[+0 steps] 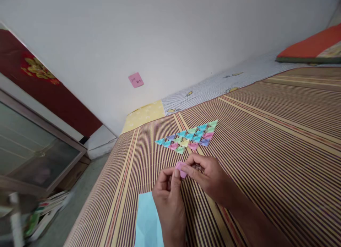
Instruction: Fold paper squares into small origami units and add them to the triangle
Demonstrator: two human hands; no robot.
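Observation:
Both of my hands meet over the striped mat, pinching one small folded piece of pink paper [181, 169]. My left hand [170, 192] grips its lower left side with the thumb on top. From the right, my right hand [206, 172] holds its other edge between thumb and fingers. Partly covered by my left wrist lies a light blue sheet of paper [147, 218] with creases. Beyond my hands, several small folded paper pieces [190, 136] in blue, green, pink, yellow and purple lie in rows on the mat.
The striped mat [266, 151] covers a bed beside a white wall [186, 37]. A pink note [135, 80] sticks to the wall. An orange cushion [306, 48] lies at the far right. At left stand a glass-fronted cabinet [34, 147] and piled items [48, 211] on the floor.

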